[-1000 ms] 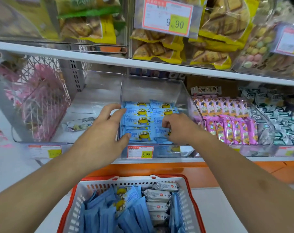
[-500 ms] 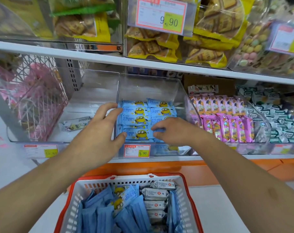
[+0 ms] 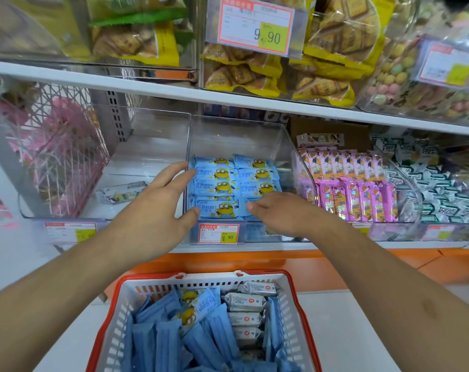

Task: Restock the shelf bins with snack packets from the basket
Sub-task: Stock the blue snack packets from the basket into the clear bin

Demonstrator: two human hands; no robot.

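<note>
Over the clear middle bin (image 3: 238, 135), both hands hover at the blue minion biscuit packets (image 3: 217, 187), gripping nothing.
Left hand (image 3: 158, 208) is spread, fingers straight; right hand (image 3: 279, 213) hangs loosely curled just above the front row. Seven packet faces show in two columns; the rest are hidden. These foil pillow packs look light, slippery and crushable, best pinched by the crimped ends. Below, the basket (image 3: 295, 296) holds many more blue packets, uncountable, and four silver ones (image 3: 244, 302).
</note>
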